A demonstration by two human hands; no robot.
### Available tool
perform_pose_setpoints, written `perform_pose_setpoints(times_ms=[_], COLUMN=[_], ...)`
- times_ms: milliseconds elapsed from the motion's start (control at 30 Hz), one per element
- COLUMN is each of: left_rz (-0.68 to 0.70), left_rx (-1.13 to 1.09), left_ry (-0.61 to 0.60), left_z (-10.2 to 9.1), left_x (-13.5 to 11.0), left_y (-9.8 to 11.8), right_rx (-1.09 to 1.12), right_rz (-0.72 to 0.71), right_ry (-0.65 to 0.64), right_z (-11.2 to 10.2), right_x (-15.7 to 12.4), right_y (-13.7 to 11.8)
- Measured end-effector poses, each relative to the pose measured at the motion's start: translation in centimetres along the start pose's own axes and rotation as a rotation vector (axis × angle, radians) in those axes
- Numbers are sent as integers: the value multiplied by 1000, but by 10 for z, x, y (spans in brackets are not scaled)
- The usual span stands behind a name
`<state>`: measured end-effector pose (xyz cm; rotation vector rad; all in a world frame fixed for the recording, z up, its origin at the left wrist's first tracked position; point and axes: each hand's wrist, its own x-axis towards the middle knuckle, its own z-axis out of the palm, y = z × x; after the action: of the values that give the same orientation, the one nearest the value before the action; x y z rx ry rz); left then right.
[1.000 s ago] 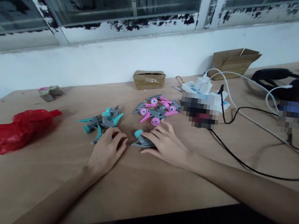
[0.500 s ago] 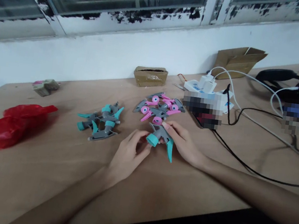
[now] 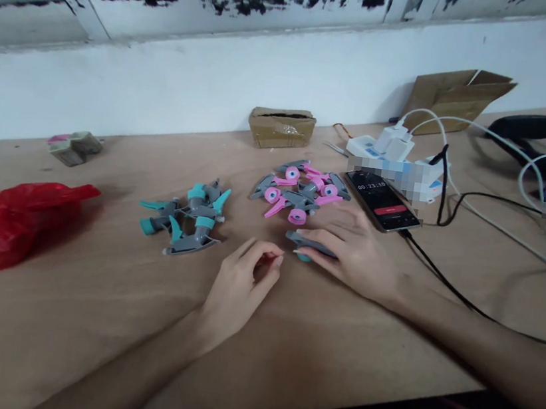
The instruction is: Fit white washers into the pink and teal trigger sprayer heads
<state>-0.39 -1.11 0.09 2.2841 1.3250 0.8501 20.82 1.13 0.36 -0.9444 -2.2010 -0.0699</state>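
Under the fingers of my right hand (image 3: 354, 252) is a grey and teal trigger sprayer head (image 3: 315, 245), low at the tabletop and partly hidden by the hand. To its left, my left hand (image 3: 243, 278) is curled with thumb and forefinger tips together; nothing shows between them, and it is apart from the sprayer head. Several grey and teal sprayer heads (image 3: 192, 239) lie in a group left of my left hand. Beyond my right hand is a cluster of grey and pink sprayer heads (image 3: 298, 198).
A red plastic bag (image 3: 24, 219) lies at the left. A phone (image 3: 381, 202) with a running timer sits right of the pink group, its black cable (image 3: 443, 287) crossing the right side. Behind are a small cardboard box (image 3: 281, 130), a power strip (image 3: 365, 147) and a larger carton (image 3: 452, 101).
My right hand has moved slightly right with the sprayer head, turning it over and lowering it. My left fingers have come off its teal cap and closed together. The view has tilted down slightly.
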Motion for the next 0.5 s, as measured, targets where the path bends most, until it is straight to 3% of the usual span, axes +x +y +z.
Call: perform_pose_setpoints(times_ms=[100, 267, 367, 500], left_rz=[-6, 4, 10, 18], left_rx=[1, -4, -2, -8], left_ry=[9, 17, 36, 62], left_z=[0, 0, 0, 1], left_x=[0, -1, 0, -1], left_y=[0, 0, 0, -1], right_rx=[-72, -45, -38, 4], right_rz=[-61, -33, 11, 46], right_ry=[39, 19, 73, -28], right_z=[3, 3, 4, 3], right_x=[-1, -3, -3, -2], right_y=[0, -4, -3, -5])
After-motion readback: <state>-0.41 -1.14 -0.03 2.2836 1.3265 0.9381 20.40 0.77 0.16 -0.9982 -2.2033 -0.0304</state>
